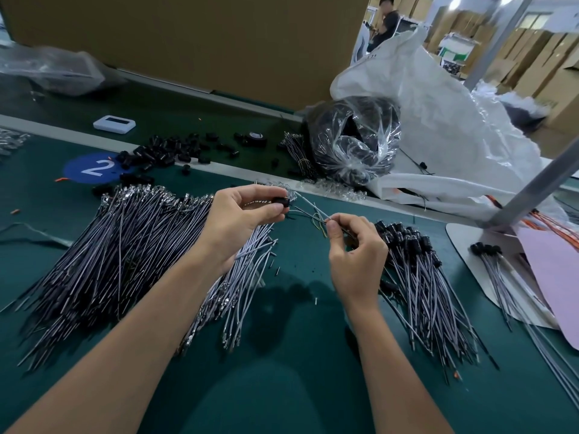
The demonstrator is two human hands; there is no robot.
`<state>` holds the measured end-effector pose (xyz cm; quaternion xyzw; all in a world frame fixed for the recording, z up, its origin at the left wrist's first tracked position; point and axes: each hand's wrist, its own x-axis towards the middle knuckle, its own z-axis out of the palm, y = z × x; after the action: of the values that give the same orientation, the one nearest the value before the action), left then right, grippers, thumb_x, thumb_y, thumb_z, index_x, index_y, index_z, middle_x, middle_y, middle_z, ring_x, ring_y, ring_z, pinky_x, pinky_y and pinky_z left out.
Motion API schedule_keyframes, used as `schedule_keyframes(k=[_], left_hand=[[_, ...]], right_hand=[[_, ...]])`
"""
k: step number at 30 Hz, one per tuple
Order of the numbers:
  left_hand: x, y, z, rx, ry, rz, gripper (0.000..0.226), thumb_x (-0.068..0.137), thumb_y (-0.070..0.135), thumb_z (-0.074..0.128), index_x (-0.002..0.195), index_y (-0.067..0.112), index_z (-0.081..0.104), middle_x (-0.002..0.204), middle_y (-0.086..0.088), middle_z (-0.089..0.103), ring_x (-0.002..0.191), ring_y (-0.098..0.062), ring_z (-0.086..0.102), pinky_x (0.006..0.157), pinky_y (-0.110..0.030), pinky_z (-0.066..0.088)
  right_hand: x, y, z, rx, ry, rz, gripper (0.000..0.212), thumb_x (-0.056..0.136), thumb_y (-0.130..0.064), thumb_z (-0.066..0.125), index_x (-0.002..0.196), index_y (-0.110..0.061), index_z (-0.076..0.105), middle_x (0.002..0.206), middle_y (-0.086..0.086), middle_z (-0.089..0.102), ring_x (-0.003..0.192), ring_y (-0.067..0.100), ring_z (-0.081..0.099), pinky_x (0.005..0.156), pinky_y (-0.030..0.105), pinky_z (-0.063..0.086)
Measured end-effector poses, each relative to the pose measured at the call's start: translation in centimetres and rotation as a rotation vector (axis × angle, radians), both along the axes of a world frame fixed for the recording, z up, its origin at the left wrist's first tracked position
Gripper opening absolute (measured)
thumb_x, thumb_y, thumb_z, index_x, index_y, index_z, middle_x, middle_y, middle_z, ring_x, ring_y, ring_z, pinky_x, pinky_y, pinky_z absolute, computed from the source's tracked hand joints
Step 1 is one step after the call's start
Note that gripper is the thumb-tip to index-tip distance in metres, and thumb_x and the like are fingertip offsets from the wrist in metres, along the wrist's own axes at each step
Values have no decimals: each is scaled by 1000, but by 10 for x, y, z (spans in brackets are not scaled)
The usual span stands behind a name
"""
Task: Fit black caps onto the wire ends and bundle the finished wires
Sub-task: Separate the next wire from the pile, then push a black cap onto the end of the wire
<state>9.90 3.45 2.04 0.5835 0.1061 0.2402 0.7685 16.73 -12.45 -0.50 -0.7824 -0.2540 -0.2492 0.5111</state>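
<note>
On the green tabletop [294,324], both forearms reach forward and the hands meet just above it, between two heaps.

The step in hand looks like seating a wire end in a cap. To do it well, I would keep the cap's opening turned toward the right hand. The wire should be gripped close to its tip so it cannot buckle, lined up straight with the hole, and pushed until it seats. Several thin strands cross between the hands, so only the intended ones should go in.

The left hand [244,214] is curled, thumb and forefinger clamped on a black cap [279,202]. The right hand [357,249] is also closed, its thumb and forefinger pinching a thin wire [313,208] that runs up toward the cap. Whether the tip is already inside, I cannot tell.

Under the left hand lies the pile [119,242] of bare wires, metal terminals at the far end. Just right of the right hand lie the capped wires [416,270], loose and not yet bundled. Farther back, spare caps [169,148] are scattered, and a clear bag [354,136] of dark parts sits beyond them.
</note>
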Motion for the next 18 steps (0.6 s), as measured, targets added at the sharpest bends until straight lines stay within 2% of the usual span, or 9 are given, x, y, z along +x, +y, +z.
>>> schedule_keyframes(k=[7,11,15,18], left_hand=[[0,1,-1,118,21,4,27,80,-11,69,90,13,76,86,-3,77,79,-13,72,73,-17,54],[-1,-2,-2,234,53,-16,30,80,-10,69,89,18,76,85,-1,77,77,-10,71,74,-15,53],[-2,-2,-1,246,44,-17,29,80,-11,68,91,15,75,85,1,76,77,-8,71,74,-15,54],[-2,-3,-2,270,46,-6,28,78,-11,70,93,13,75,90,-3,76,84,-12,72,80,-20,56]], right_hand=[[-1,1,-1,-72,-27,-1,6,89,-5,66,88,-8,72,80,-5,63,80,12,52,74,21,41],[0,2,-2,-55,-7,4,6,90,-6,66,88,-8,71,81,-5,63,81,13,54,74,19,42],[1,2,-2,-62,14,19,6,89,-6,66,87,-8,71,81,-5,63,82,16,57,75,19,43],[0,3,-2,-67,26,44,5,88,-6,67,87,-8,72,80,-6,63,78,17,60,72,18,44]])
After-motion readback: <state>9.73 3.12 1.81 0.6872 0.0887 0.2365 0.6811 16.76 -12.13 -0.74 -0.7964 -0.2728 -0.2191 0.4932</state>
